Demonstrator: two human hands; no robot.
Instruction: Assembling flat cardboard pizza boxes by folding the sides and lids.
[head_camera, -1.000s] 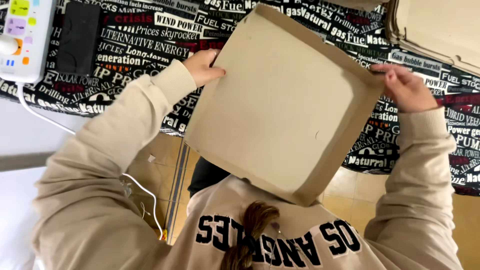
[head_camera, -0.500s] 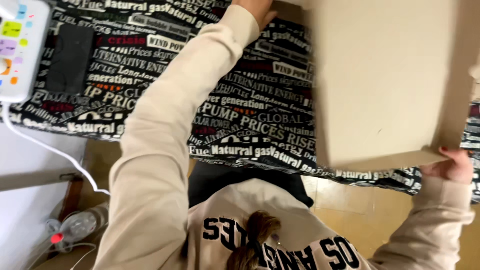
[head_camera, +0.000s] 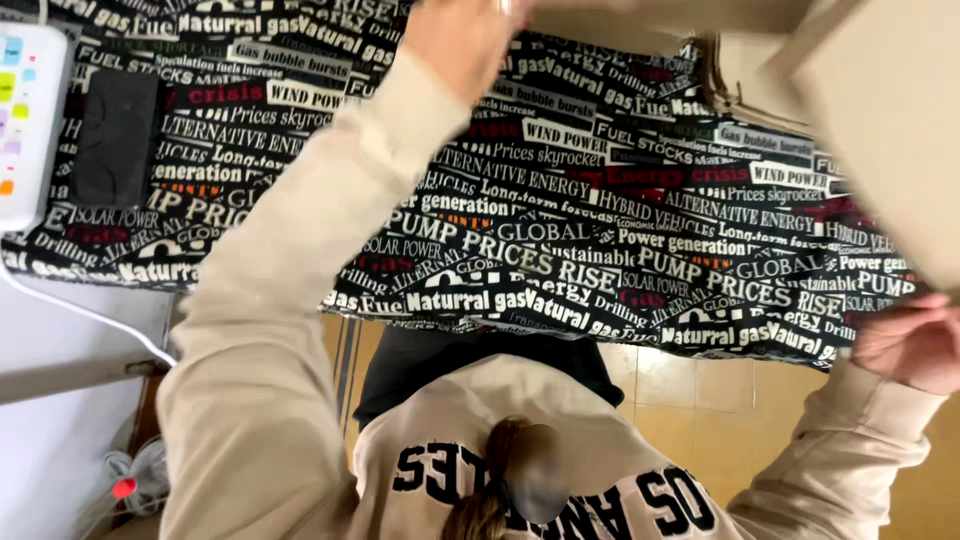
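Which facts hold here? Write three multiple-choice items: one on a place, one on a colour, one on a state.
1. Where is the white device?
A. Under the box
B. At the table's left end
C. On the floor

2. What colour are the sleeves?
A. Beige
B. Blue
C. Green

3. How is the box?
A. Flat on the cloth
B. Lying on the floor
C. Held up above the cloth

Answers:
1. B: the white device sits at the left end, beside a flat black thing on the cloth.
2. A: both sleeves are beige.
3. C: the box is in the air, with the right hand at its lower edge and the left hand up by its top edge.
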